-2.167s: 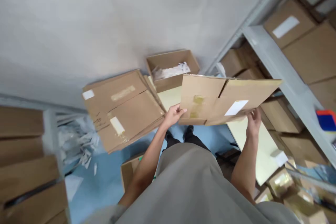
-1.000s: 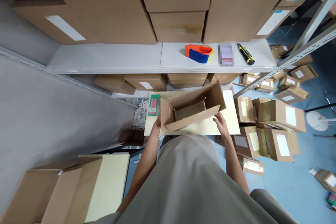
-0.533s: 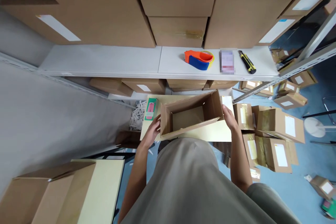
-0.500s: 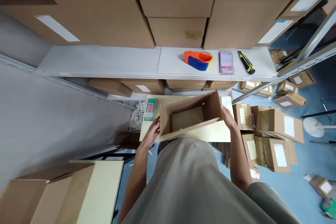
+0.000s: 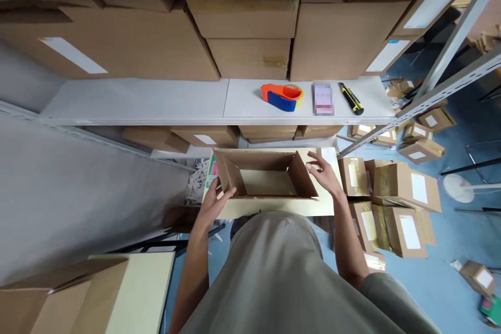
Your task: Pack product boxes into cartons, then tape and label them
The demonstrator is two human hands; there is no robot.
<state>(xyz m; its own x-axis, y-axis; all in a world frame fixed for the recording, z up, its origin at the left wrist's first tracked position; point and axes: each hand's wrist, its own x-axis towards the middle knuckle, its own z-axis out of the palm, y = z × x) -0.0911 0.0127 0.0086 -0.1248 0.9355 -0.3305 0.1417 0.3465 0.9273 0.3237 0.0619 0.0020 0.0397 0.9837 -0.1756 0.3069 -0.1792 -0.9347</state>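
An open, empty cardboard box (image 5: 268,181) stands on a small pale yellow table (image 5: 329,203) below me. My left hand (image 5: 213,203) grips the box's near left corner, fingers curled on the flap. At the right end, my right hand (image 5: 323,173) rests against the side flap with fingers spread. A green and pink packet (image 5: 212,169) shows at the table's far left, mostly hidden by the box.
On the grey shelf (image 5: 136,102) ahead lie an orange and blue tape dispenser (image 5: 282,96), a small blurred pad (image 5: 323,99) and a yellow utility knife (image 5: 351,99). Big cartons (image 5: 250,36) fill the shelves. Several small taped boxes (image 5: 407,193) litter the blue floor at right. Another table (image 5: 133,292) stands at lower left.
I have turned from the stack of flat cartons to the shelf. The flattened carton is opened into a box, set on the table and squared; my right hand moved from under it to its right flap.
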